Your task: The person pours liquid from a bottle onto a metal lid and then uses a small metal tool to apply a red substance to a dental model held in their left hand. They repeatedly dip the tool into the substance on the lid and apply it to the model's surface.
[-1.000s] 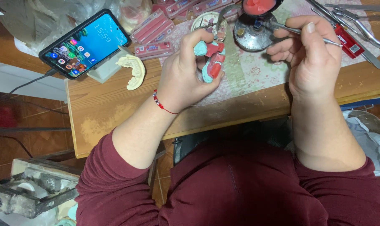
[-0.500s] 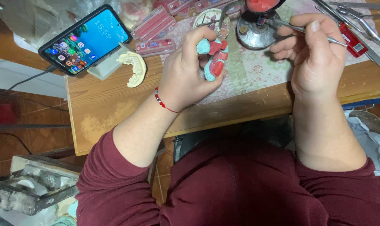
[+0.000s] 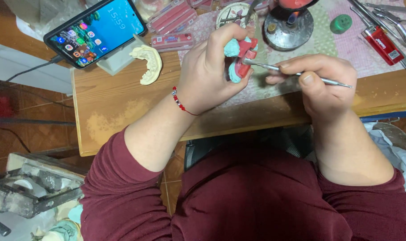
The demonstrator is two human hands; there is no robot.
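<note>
I count one teal-and-red dental model [image 3: 239, 58], one thin metal carving tool [image 3: 297, 74], one cream plaster cast [image 3: 148, 64] far left, one lit smartphone [image 3: 96, 31], one red lighter [image 3: 384, 43] far right.

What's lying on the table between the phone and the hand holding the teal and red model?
A cream plaster dental cast lies on the bare wood between the phone and the left hand, seen from the head camera.

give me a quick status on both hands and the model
Left hand grips teal-and-red dental model above the table. Right hand holds metal tool, tip at the model. Nothing between them.
</note>
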